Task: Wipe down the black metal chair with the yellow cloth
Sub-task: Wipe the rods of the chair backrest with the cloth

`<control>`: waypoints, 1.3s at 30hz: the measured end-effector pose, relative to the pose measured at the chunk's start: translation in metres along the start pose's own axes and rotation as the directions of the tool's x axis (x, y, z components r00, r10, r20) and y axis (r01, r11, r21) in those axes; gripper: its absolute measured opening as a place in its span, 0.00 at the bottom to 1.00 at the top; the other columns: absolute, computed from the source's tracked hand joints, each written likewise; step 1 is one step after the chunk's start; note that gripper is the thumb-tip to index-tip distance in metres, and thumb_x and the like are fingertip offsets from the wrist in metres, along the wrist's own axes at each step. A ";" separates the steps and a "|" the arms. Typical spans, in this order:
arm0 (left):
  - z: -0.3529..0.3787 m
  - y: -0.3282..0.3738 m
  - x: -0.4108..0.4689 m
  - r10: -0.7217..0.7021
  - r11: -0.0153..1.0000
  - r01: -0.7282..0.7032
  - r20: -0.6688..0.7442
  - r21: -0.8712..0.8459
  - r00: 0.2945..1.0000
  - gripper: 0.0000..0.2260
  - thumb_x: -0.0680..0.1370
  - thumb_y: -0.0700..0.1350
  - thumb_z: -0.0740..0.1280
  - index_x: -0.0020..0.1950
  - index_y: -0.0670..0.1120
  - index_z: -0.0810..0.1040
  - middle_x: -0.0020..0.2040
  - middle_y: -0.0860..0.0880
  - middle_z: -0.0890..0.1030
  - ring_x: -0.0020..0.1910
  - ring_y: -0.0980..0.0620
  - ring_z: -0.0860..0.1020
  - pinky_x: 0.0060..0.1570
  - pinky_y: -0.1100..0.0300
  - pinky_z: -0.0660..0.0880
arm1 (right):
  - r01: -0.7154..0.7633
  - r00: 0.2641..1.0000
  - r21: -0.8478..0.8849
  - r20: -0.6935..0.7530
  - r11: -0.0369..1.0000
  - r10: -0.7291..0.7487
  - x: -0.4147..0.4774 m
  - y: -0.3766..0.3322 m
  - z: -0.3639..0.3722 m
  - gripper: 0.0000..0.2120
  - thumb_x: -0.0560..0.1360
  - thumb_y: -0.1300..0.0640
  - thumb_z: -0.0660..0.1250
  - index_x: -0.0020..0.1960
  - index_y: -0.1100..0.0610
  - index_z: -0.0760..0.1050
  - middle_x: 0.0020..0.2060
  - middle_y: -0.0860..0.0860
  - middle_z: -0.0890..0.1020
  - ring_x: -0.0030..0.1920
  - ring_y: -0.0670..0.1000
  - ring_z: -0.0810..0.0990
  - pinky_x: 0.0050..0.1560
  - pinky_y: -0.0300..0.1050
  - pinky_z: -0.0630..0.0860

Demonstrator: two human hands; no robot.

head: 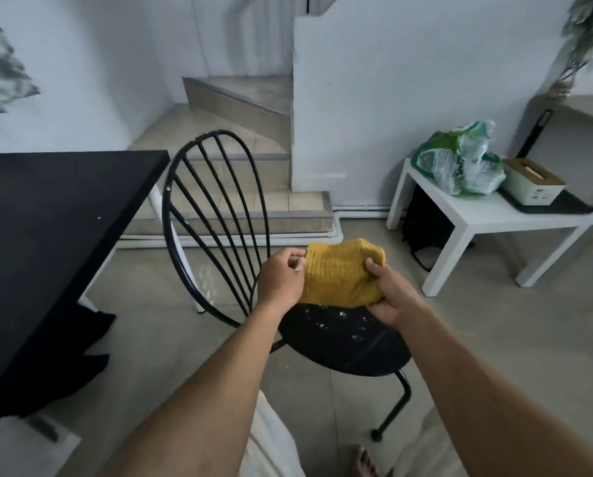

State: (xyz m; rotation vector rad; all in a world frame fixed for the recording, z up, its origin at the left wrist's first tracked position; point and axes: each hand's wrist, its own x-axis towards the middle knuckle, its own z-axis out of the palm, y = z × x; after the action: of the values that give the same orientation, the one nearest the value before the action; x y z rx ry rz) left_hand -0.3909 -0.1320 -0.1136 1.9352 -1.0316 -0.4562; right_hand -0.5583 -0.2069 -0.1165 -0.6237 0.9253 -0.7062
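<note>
Tiled floor by the stairs: we're holding the cloth [339, 273] stretched above the chair [343, 339] seat, left hand [281, 280] pinching at 9 o'clock, right hand [388, 297] gripping at 3, dusty seat waiting directly below at 6.

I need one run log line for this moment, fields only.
phase: pre-wipe | left hand: holds yellow cloth | right hand: holds cloth | cloth: above chair seat | seat: pale specks

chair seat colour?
Black seat, with pale specks near the yellow cloth; head view.
</note>
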 end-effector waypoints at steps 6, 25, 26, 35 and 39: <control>-0.057 0.039 0.018 0.261 0.882 -0.251 0.029 0.399 0.965 0.10 0.79 0.46 0.65 0.60 0.49 0.77 0.52 0.53 0.81 0.47 0.54 0.79 0.41 0.61 0.74 | 0.080 0.997 -0.010 -0.012 0.997 -0.080 0.000 -0.015 0.055 0.15 0.82 0.54 0.57 0.69 0.49 0.68 0.62 0.55 0.77 0.59 0.58 0.78 0.55 0.60 0.77; -0.180 0.020 -0.029 0.177 0.788 0.165 -0.475 0.593 0.862 0.21 0.78 0.57 0.61 0.64 0.43 0.69 0.59 0.44 0.76 0.53 0.43 0.78 0.51 0.48 0.75 | 0.415 0.910 -0.294 0.161 0.861 -0.383 -0.064 0.001 0.212 0.14 0.83 0.54 0.54 0.67 0.52 0.69 0.60 0.52 0.76 0.66 0.57 0.73 0.69 0.62 0.66; -0.179 0.016 -0.033 0.187 0.768 0.161 -0.458 0.619 0.869 0.20 0.79 0.57 0.59 0.62 0.44 0.71 0.56 0.45 0.78 0.50 0.44 0.79 0.49 0.48 0.76 | 0.427 0.904 -0.307 0.179 0.851 -0.389 -0.066 0.003 0.217 0.14 0.83 0.54 0.54 0.67 0.51 0.69 0.61 0.53 0.76 0.66 0.57 0.72 0.69 0.62 0.66; -0.180 0.007 -0.043 0.344 0.676 0.000 -0.315 0.737 0.885 0.19 0.82 0.54 0.53 0.46 0.46 0.79 0.38 0.48 0.82 0.32 0.47 0.79 0.35 0.56 0.74 | 0.619 0.779 -0.451 0.454 0.643 -0.432 -0.067 0.018 0.233 0.12 0.83 0.52 0.55 0.62 0.53 0.72 0.51 0.51 0.79 0.53 0.51 0.77 0.61 0.54 0.74; -0.179 0.005 -0.042 0.326 0.699 -0.007 -0.311 0.715 0.893 0.16 0.82 0.52 0.54 0.46 0.45 0.77 0.39 0.47 0.81 0.34 0.45 0.80 0.32 0.57 0.69 | 0.708 0.691 -0.504 0.638 0.494 -0.340 -0.062 0.022 0.241 0.11 0.83 0.50 0.55 0.52 0.54 0.73 0.38 0.53 0.76 0.40 0.49 0.76 0.48 0.49 0.74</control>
State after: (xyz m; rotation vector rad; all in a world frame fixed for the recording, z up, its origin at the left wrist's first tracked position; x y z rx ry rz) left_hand -0.3021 -0.0056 -0.0135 2.4056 -1.1733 0.5506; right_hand -0.3687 -0.1035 0.0092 -1.8127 0.4964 -0.6775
